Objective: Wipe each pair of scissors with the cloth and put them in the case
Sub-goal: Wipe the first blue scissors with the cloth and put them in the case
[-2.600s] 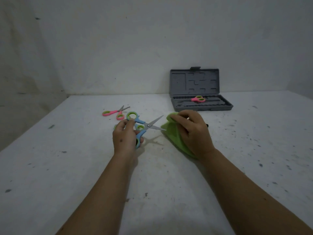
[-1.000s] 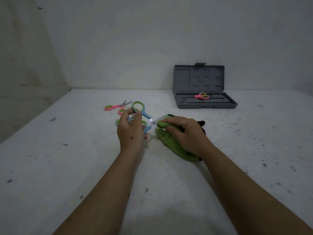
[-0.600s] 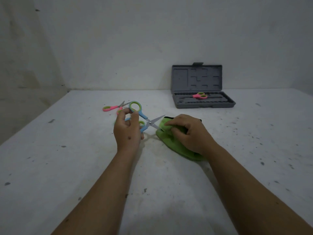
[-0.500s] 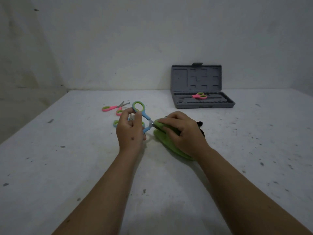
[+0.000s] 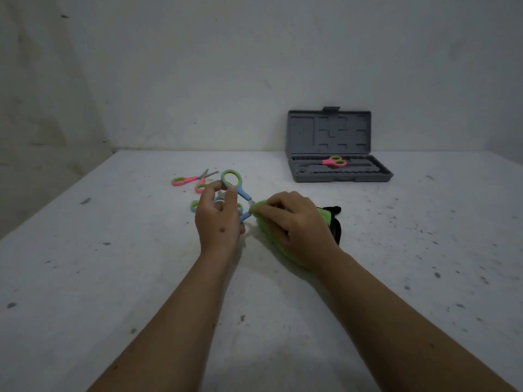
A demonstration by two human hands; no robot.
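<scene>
My left hand [image 5: 219, 222] pinches the blue scissors with green-rimmed handles [image 5: 236, 186] by the handles, just above the table. Their blades are hidden inside the green cloth [image 5: 324, 216], which my right hand [image 5: 294, 224] grips around them. Behind my left hand lies another blue-and-green pair of scissors [image 5: 194, 205], mostly hidden. A pink pair of scissors [image 5: 192, 181] lies on the table further back left. The grey case [image 5: 339, 148] stands open at the back right, with a pink pair of scissors [image 5: 334, 162] in its tray.
A black edge of fabric [image 5: 335, 222] shows under the green cloth. The white, speckled table [image 5: 113, 264] meets a wall at the back and drops off along its left edge.
My right hand has pushed the cloth back over the blades, which showed bare 0.6 s ago. My left hand has kept its hold on the handles.
</scene>
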